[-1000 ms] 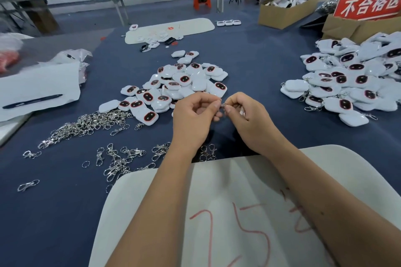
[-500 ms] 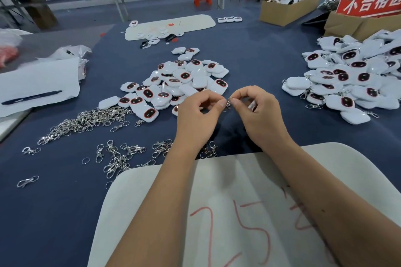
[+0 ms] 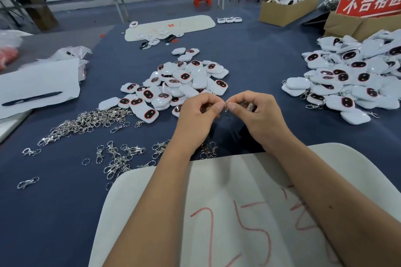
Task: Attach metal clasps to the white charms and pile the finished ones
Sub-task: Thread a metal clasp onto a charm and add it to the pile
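Soft, even light from overhead fills the scene, bright enough to read colours without strain. Shadows are faint: a dim, blurred patch lies on the blue table cloth (image 3: 249, 56) just below the fingers (image 3: 219, 106) of both hands. Small hard glints spark off the heap of metal clasps (image 3: 86, 120) left of the fingers, and pale sheen sits on the glossy white charms (image 3: 184, 80) beyond the fingertips. The clasp pinched between the fingertips is small and slightly smeared. Wide-angle bending curves the far benches and stretches the forearms near the bottom edge. The red sign (image 3: 371, 2) far right and the left border look soft.
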`<state>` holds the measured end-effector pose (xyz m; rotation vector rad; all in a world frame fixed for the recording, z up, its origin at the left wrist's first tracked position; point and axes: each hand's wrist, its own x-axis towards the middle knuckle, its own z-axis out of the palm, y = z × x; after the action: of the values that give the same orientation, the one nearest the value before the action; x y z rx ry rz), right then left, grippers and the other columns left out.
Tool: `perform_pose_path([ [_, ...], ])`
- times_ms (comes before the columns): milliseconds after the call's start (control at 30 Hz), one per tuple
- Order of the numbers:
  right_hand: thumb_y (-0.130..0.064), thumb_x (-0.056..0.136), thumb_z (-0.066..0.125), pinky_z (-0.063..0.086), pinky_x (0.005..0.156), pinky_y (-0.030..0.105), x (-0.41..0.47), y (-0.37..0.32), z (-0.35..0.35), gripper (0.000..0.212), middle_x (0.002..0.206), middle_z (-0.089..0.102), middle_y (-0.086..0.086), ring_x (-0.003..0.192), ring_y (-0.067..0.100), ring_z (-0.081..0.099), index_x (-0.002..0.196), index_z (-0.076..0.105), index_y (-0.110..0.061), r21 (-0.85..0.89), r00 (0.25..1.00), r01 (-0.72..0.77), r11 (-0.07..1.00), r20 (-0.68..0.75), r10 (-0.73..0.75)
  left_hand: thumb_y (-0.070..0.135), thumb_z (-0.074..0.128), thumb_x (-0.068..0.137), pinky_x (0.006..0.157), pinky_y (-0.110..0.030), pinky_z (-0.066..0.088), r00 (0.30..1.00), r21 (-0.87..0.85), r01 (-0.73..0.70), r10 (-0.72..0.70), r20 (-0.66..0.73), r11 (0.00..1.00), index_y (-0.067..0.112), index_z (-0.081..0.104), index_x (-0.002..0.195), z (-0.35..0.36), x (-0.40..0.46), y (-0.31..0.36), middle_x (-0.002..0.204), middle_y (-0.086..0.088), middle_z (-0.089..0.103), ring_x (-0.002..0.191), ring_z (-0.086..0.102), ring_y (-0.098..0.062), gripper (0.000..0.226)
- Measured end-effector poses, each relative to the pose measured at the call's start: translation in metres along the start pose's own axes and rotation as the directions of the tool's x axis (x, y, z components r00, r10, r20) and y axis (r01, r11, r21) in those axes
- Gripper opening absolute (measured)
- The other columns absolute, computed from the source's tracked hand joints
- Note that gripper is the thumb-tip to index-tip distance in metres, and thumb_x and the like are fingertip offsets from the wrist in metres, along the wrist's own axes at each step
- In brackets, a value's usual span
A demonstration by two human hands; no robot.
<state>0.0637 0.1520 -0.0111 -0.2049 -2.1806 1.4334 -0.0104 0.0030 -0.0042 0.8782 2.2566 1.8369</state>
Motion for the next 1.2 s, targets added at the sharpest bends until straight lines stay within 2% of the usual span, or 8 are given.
perform_pose_path([
  [67,-0.014,0.094,0.075,0.042,0.065,0.011,-0.0001,0.0001,-0.0008,0.011,0.075,0.070,-0.007,0.068,0.005,0.050,0.087,0.079,-0.021,0.013,1.000,-0.013,1.000,0.004,0.013,0.005,0.061,0.097,0.063,-0.010,0.042,1.000,-0.006,-0.005,0.006,0.005,1.000,0.014,0.071,0.084,-0.0009,-0.0002,0.0003,0.063,0.018,0.062,0.060,0.054,0.002,0.019],
  [233,-0.014,0.094,0.076,0.033,0.056,0.008,0.0004,0.0001,-0.0013,0.015,0.055,0.049,-0.023,0.055,0.002,0.037,0.082,0.077,-0.024,0.011,0.999,-0.034,0.999,0.006,0.034,0.004,0.060,0.099,0.061,-0.009,0.042,0.999,-0.018,0.022,-0.022,0.024,1.000,0.011,0.071,0.085,-0.0009,-0.0005,0.0011,0.060,0.014,0.061,0.057,0.053,0.003,0.019],
  [433,-0.016,0.093,0.077,0.034,0.059,0.010,0.0006,0.0006,-0.0033,0.012,0.061,0.054,-0.021,0.058,0.004,0.037,0.084,0.079,-0.023,0.026,0.999,-0.033,0.999,0.039,0.032,0.007,0.060,0.099,0.061,-0.013,0.045,0.998,-0.030,0.059,-0.058,0.035,0.998,0.014,0.071,0.084,-0.0023,-0.0004,-0.0002,0.065,0.005,0.062,0.058,0.053,0.001,0.021],
  [667,-0.014,0.092,0.078,0.033,0.057,0.008,0.0019,0.0036,-0.0037,0.010,0.058,0.050,-0.025,0.055,0.004,0.037,0.084,0.080,-0.019,0.024,0.998,-0.011,1.000,0.054,0.010,0.011,0.062,0.098,0.060,-0.017,0.044,0.995,-0.013,0.083,-0.083,0.052,0.996,0.017,0.072,0.081,-0.0055,-0.0010,0.0001,0.062,0.006,0.060,0.059,0.050,-0.004,0.020],
  [800,-0.014,0.092,0.078,0.034,0.061,0.010,0.0018,0.0054,-0.0034,0.009,0.068,0.056,-0.016,0.058,0.004,0.039,0.085,0.081,-0.018,0.001,0.997,0.006,1.000,0.073,-0.006,0.012,0.062,0.097,0.063,-0.025,0.045,0.991,0.010,0.103,-0.103,0.081,0.995,0.012,0.072,0.083,-0.0077,-0.0010,0.0002,0.066,0.000,0.061,0.062,0.051,-0.009,0.017],
  [967,-0.012,0.091,0.079,0.036,0.065,0.014,0.0000,0.0044,-0.0030,0.007,0.080,0.065,-0.004,0.062,0.005,0.043,0.086,0.081,-0.016,-0.016,0.996,0.042,0.999,0.079,-0.041,0.014,0.063,0.098,0.069,-0.033,0.048,0.988,0.055,0.111,-0.116,0.101,0.992,0.017,0.072,0.084,-0.0094,-0.0004,-0.0005,0.069,-0.002,0.062,0.066,0.054,-0.012,0.017],
  [1100,-0.009,0.090,0.080,0.039,0.066,0.016,0.0010,0.0057,-0.0016,0.010,0.081,0.066,-0.004,0.067,0.016,0.047,0.085,0.081,-0.018,-0.050,0.996,0.079,0.996,0.043,-0.077,0.014,0.064,0.098,0.069,-0.031,0.047,0.989,0.061,0.109,-0.115,0.091,0.992,0.015,0.072,0.085,-0.0077,0.0000,-0.0008,0.070,-0.004,0.061,0.067,0.052,-0.014,0.016],
  [1200,-0.010,0.089,0.081,0.037,0.063,0.013,0.0014,0.0074,0.0000,0.010,0.078,0.065,-0.014,0.063,0.008,0.042,0.086,0.082,-0.020,-0.049,0.997,0.076,0.996,0.017,-0.076,0.013,0.064,0.098,0.063,-0.022,0.042,0.994,0.069,0.082,-0.087,0.064,0.994,0.013,0.071,0.084,-0.0042,-0.0011,-0.0001,0.069,-0.001,0.057,0.065,0.048,-0.011,0.015],
])
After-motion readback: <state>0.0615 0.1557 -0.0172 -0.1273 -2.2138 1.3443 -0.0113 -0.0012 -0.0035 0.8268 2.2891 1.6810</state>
